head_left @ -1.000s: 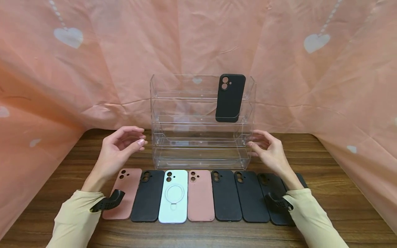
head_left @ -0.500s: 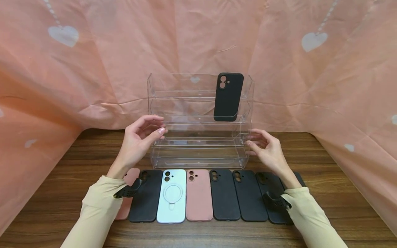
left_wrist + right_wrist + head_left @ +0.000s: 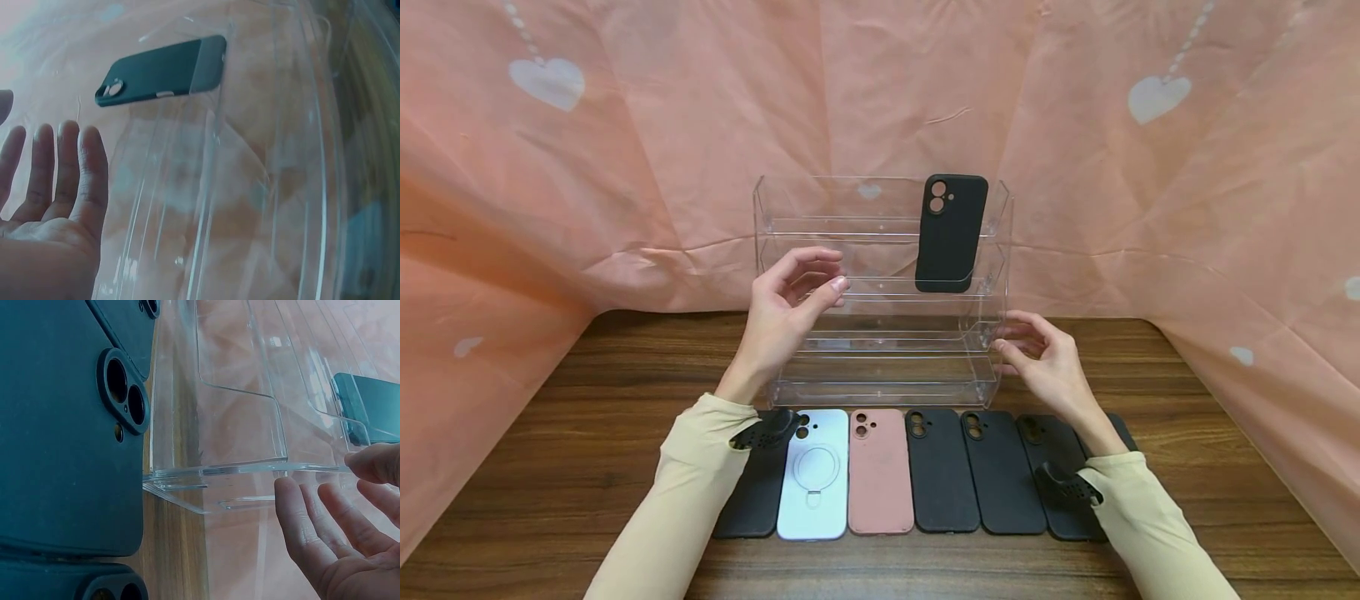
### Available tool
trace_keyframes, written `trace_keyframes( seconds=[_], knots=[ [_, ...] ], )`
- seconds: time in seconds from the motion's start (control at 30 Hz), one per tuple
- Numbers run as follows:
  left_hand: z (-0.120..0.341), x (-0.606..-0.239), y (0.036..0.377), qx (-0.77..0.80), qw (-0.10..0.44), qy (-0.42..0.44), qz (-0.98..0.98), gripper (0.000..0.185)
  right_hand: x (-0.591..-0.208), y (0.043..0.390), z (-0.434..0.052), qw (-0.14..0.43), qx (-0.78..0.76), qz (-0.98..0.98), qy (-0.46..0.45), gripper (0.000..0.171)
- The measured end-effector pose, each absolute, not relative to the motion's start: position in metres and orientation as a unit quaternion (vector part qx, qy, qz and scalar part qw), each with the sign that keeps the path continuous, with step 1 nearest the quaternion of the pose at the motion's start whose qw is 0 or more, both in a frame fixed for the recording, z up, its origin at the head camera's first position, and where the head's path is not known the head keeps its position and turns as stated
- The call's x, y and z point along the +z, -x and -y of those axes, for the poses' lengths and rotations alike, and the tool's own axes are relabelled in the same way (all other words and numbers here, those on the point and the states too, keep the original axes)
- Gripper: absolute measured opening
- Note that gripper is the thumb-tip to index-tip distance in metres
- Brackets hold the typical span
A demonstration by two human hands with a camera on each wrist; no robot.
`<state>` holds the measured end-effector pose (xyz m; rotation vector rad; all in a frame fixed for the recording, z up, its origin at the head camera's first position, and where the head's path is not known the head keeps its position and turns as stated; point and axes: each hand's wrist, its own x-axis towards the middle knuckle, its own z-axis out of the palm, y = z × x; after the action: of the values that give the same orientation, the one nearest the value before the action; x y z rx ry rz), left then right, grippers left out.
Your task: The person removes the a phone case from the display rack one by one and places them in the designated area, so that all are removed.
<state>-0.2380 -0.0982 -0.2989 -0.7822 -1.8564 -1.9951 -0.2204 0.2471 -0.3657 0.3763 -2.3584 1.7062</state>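
Observation:
A clear acrylic tiered rack (image 3: 880, 392) stands on the wooden table. One black phone case (image 3: 951, 233) leans upright on an upper tier at the right, camera cutouts at the top. My left hand (image 3: 786, 300) hovers in front of the rack's left half, fingers loosely bent, holding nothing; in the left wrist view its fingers (image 3: 92, 169) are apart from the case. Beside the rack's right side panel is my right hand (image 3: 1037, 350), fingertips close to the panel. Nothing is gripped there; whether the fingertips touch the panel I cannot tell.
Along the rack's front lies a row of phone cases: a white one (image 3: 814, 500) with a ring, a pink one (image 3: 881, 483) and several black ones (image 3: 943, 483). My left sleeve (image 3: 692, 475) covers the row's left end. A pink curtain (image 3: 685, 125) hangs behind and at the sides.
My left hand has moved right and up, from beside the rack to in front of its left half. The right hand stays by the side panel. The view has shifted slightly.

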Motion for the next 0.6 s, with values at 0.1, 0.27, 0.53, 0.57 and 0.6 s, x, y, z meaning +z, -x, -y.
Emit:
trace_keyframes(
  seconds=[0.1,0.27,0.53,0.57,0.6],
  knots=[
    [0.089,-0.295,0.242,-0.697,0.160,0.278,0.641,0.034,-0.366,0.221,-0.247,0.103,0.579,0.798,-0.129,0.046],
    [0.075,-0.290,0.248,-0.695,0.175,0.280,0.639,0.034,-0.365,0.220,-0.247,0.106,0.578,0.799,-0.128,0.043],
    [0.056,-0.286,0.260,-0.688,0.187,0.271,0.647,0.034,-0.364,0.219,-0.246,0.104,0.582,0.797,-0.124,0.042],
    [0.054,-0.286,0.261,-0.687,0.189,0.271,0.647,0.034,-0.364,0.219,-0.246,0.104,0.582,0.797,-0.126,0.042],
    [0.051,-0.286,0.263,-0.687,0.191,0.271,0.647,0.034,-0.364,0.219,-0.246,0.105,0.581,0.797,-0.127,0.042]
  ],
)
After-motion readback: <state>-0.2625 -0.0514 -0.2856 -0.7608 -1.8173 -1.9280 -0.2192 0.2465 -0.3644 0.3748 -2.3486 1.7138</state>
